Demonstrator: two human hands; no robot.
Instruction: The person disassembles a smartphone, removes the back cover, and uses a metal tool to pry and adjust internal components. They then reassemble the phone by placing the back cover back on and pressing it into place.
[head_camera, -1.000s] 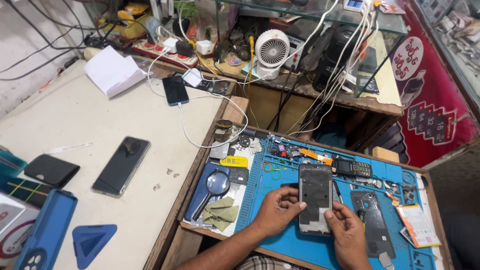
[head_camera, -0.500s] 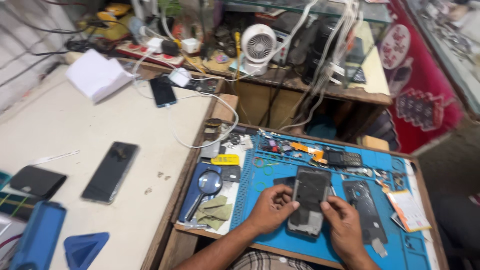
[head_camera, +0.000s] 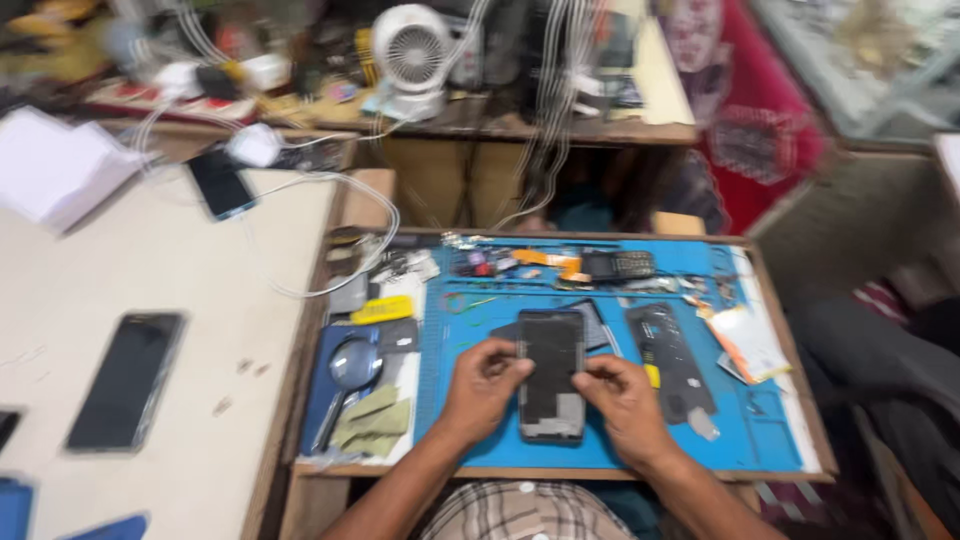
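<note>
The pale worktop (head_camera: 200, 330) stretches away to the left of both hands, carrying a dark phone (head_camera: 125, 380) well apart from them and a stack of white paper (head_camera: 55, 165) far up and to the left. Under the hands lies a blue repair mat (head_camera: 760, 440), set on a smaller wooden worktop (head_camera: 560, 470). Far beyond the hands stands a small white fan (head_camera: 410, 50). Just to the right of the right hand rests a dark phone back panel (head_camera: 670, 355), and to the left of the left hand a magnifying glass (head_camera: 352, 368) lies on the mat's edge. Between the hands sits the opened phone (head_camera: 551, 375), flat on the mat. The left hand (head_camera: 483, 385) curls its fingers against the phone's left edge, pinching it there; the right hand (head_camera: 622, 395) does the same on the right edge, fingertips bent onto the frame. The step in hand appears to be steadying and inspecting the opened phone; the next move probably calls for a firm hold with one hand while the other reaches for a tool.
</note>
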